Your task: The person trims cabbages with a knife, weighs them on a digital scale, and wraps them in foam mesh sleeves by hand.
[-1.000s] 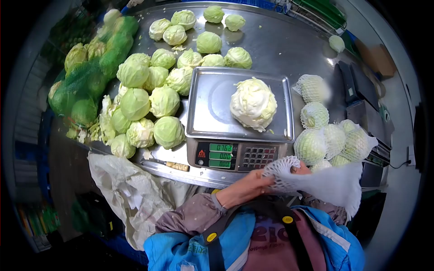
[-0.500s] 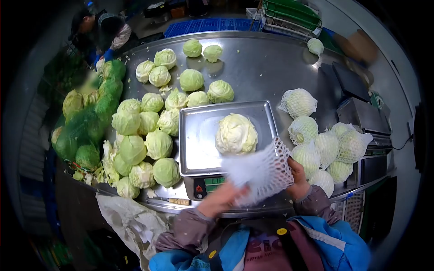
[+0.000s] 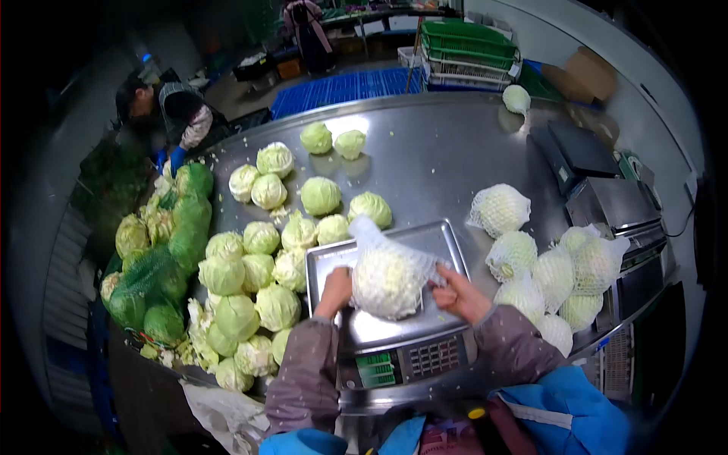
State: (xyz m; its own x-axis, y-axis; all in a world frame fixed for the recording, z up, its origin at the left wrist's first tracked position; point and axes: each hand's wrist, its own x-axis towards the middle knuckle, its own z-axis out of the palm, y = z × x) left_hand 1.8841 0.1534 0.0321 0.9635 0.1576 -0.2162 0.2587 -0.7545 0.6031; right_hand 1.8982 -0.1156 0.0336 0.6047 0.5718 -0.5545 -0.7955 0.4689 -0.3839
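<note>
Pointing its tail point(image 3: 367, 230) away-left, the net point(image 3: 409, 260) covers the cabbage point(image 3: 385, 291).

Around me was what looked like a produce-packing room. Round, pale-green cabbages point(image 3: 235, 317), some in white mesh sleeves point(image 3: 552, 271), covered parts of a broad stainless-steel table point(image 3: 432, 159) beside a silver-panned digital scale point(image 3: 434, 358). Green and white plastic crates point(image 3: 469, 45) stood stacked beyond.

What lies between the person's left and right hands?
In the head view, a cabbage with a white mesh sleeve over it lies between the left hand and right hand, above the scale's metal tray.
</note>
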